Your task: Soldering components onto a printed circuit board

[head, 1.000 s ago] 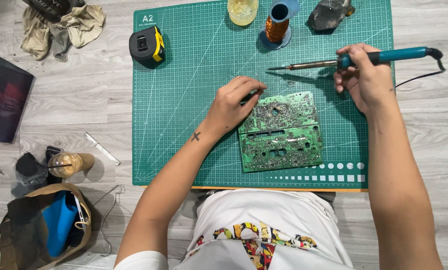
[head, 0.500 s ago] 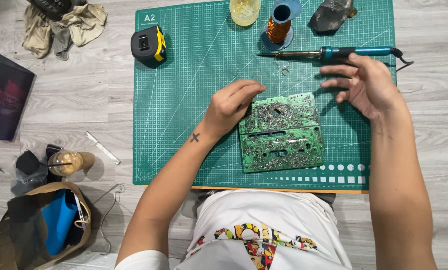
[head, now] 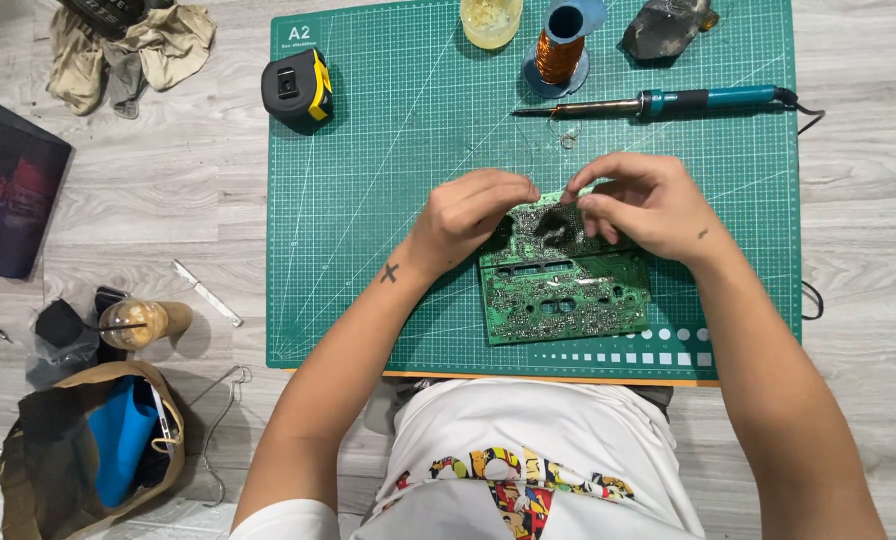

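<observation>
A green circuit board (head: pixel 568 295) lies on the green cutting mat (head: pixel 368 200) in front of me. My left hand (head: pixel 468 215) rests on the board's upper left corner, with its fingers curled over the edge. My right hand (head: pixel 643 205) is at the board's top edge, thumb and fingers pinched together on what looks like a thin wire, which is too fine to see clearly. The two hands nearly touch. A teal-handled soldering iron (head: pixel 668 102) lies on the mat beyond my hands, tip pointing left, with neither hand on it.
On the mat's far edge are a spool of copper wire (head: pixel 560 50), a yellowish cup (head: pixel 490 20), a dark lump (head: pixel 663 30) and a black and yellow tape measure (head: pixel 296 88). On the floor to the left are a cloth (head: pixel 128 50), a dark pouch (head: pixel 8 195), a drink cup (head: pixel 143 322) and an open bag (head: pixel 88 450).
My right hand has set the soldering iron down at the top of the mat. It then came down to the board's top edge beside my left hand, which stayed on the board.
</observation>
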